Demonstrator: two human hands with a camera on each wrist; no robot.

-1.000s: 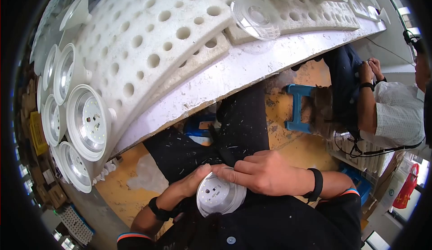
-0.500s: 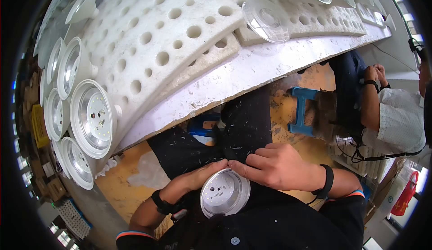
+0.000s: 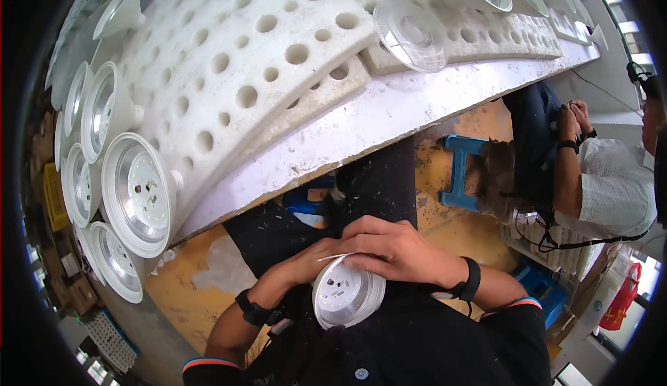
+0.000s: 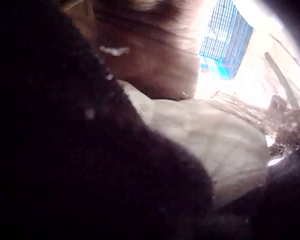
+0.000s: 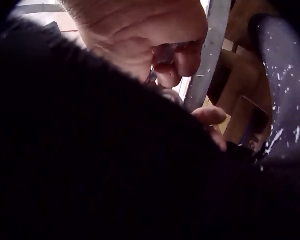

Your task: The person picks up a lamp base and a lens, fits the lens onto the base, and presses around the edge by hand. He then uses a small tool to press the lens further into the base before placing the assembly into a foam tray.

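An LED bulb housing (image 3: 347, 296), white and funnel-shaped with a shiny inner wall and a round LED board, is held tilted against the person's front, its opening facing the head camera. The left hand (image 3: 309, 262) grips its far left side; in the left wrist view the pale outer wall of the housing (image 4: 215, 140) shows below the palm. Over the upper rim, the right hand (image 3: 396, 250) curls its fingers, with the thumb side on the edge. A thin white sliver (image 3: 333, 257) sticks out between both hands. The right wrist view shows bent fingers (image 5: 187, 60); dark fabric hides most of it.
Perforated white foam blocks (image 3: 229, 73) lie on the white table (image 3: 313, 143). Similar bulb housings (image 3: 142, 195) stand along its left side. A clear plastic cover (image 3: 410, 35) leans on the foam edge. Another person (image 3: 611, 170) sits at right, near a blue stool (image 3: 455, 174).
The right hand has shifted left over the rim; its index finger, stretched along the edge before, is now bent with the others. A thin white sliver now shows beside it. The left hand still holds the housing.
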